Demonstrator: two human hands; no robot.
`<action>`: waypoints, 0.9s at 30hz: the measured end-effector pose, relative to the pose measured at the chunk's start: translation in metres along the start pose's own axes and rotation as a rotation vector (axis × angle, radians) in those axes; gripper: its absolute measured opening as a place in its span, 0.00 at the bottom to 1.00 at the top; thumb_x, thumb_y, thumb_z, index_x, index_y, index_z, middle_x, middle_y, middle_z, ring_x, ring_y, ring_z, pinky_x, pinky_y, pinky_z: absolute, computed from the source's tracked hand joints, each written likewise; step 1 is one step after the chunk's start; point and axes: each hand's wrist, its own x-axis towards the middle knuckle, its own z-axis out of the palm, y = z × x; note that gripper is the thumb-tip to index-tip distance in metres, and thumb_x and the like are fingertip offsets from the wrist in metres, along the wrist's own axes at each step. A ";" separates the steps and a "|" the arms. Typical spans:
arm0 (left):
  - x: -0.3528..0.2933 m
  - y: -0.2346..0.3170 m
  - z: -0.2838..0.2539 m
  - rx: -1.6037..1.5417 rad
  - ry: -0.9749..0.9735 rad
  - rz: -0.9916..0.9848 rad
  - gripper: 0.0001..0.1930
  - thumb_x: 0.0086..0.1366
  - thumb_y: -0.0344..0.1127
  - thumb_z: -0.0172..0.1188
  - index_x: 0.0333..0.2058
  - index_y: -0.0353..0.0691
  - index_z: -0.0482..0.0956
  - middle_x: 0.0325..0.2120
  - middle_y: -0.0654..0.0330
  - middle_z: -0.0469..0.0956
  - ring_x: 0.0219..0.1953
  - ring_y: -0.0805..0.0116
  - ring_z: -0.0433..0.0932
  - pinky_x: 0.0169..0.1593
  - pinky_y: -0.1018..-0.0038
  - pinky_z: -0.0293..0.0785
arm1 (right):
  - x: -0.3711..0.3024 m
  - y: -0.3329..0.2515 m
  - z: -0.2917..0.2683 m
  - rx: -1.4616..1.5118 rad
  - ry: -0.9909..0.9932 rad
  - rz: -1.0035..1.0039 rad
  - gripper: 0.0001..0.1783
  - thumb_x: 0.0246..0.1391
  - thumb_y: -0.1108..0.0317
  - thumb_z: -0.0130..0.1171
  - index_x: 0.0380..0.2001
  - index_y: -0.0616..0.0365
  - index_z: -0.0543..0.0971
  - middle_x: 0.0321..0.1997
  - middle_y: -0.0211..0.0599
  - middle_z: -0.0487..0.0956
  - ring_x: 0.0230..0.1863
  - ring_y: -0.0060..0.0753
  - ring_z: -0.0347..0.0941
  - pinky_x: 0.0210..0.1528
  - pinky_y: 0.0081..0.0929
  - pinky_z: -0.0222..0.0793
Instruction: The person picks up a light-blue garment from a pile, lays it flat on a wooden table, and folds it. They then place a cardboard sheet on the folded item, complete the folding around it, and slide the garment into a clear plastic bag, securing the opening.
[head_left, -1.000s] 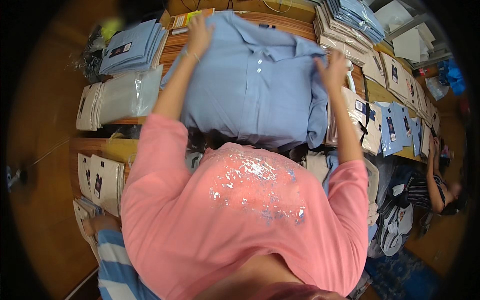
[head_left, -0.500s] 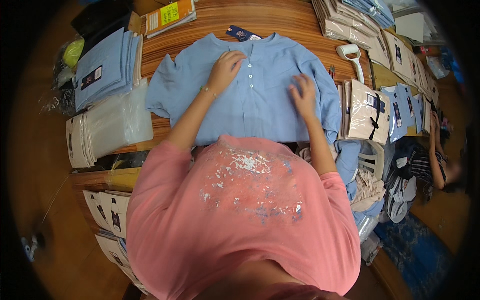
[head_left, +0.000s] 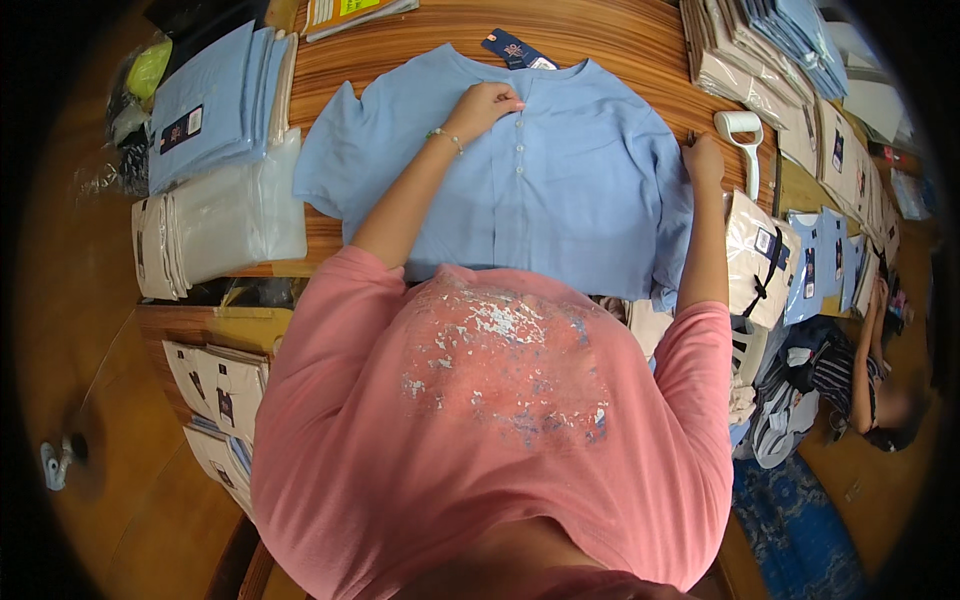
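A light-blue short-sleeved shirt (head_left: 580, 190) lies spread face up on the table, its white buttons running down the front opening. A dark blue hang tag (head_left: 515, 48) rests at its neckline. My left hand (head_left: 488, 104) is closed in a pinch at the top of the button placket, above the uppermost button. Past the shirt's right sleeve, my right hand (head_left: 704, 160) is closed around a small pair of snips; only a dark tip (head_left: 690, 137) shows, the rest hidden by the fingers.
A white-handled roller (head_left: 742, 135) lies right of my right hand. Bagged beige garments (head_left: 760, 255) and tall garment stacks (head_left: 745, 60) line the right side. Folded blue shirts (head_left: 205, 110) and clear plastic bags (head_left: 240, 210) sit left. Another person (head_left: 865, 370) is at far right.
My right hand has moved right, off the shirt, and closed on the small snips beside it. My left hand's fingers have drawn into a pinch at the placket. The view has shifted slightly.
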 end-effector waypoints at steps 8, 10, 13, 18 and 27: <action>-0.014 0.008 -0.006 -0.137 -0.016 -0.035 0.11 0.60 0.39 0.58 0.30 0.35 0.77 0.23 0.69 0.74 0.28 0.81 0.68 0.35 0.82 0.65 | -0.060 -0.095 -0.038 0.700 0.237 -0.634 0.16 0.48 0.68 0.56 0.39 0.66 0.71 0.39 0.51 0.73 0.39 0.47 0.71 0.43 0.35 0.66; -0.010 0.016 -0.003 -0.138 -0.041 -0.069 0.11 0.60 0.39 0.58 0.29 0.35 0.76 0.23 0.69 0.74 0.28 0.81 0.67 0.35 0.82 0.65 | -0.105 -0.132 -0.040 0.777 -0.194 -0.529 0.16 0.49 0.64 0.59 0.39 0.61 0.71 0.33 0.46 0.76 0.34 0.42 0.73 0.36 0.33 0.68; -0.007 0.020 -0.001 -0.061 -0.045 -0.001 0.12 0.61 0.39 0.57 0.29 0.35 0.75 0.23 0.68 0.73 0.28 0.80 0.67 0.34 0.82 0.64 | -0.129 -0.161 -0.029 0.632 -0.128 -0.583 0.14 0.49 0.62 0.59 0.36 0.57 0.71 0.26 0.41 0.78 0.28 0.39 0.76 0.30 0.32 0.68; -0.011 0.023 -0.002 -0.025 -0.042 0.028 0.13 0.61 0.40 0.56 0.28 0.34 0.75 0.21 0.66 0.72 0.26 0.78 0.66 0.32 0.80 0.64 | -0.130 -0.180 -0.028 0.488 -0.097 -0.611 0.16 0.47 0.61 0.59 0.36 0.55 0.69 0.25 0.41 0.79 0.27 0.44 0.77 0.28 0.39 0.69; -0.012 0.026 -0.001 -0.023 -0.029 0.088 0.12 0.62 0.38 0.55 0.29 0.33 0.75 0.22 0.62 0.73 0.26 0.74 0.68 0.33 0.77 0.66 | -0.125 -0.185 -0.023 0.465 -0.059 -0.650 0.17 0.47 0.59 0.58 0.38 0.53 0.68 0.24 0.37 0.79 0.26 0.42 0.76 0.25 0.37 0.68</action>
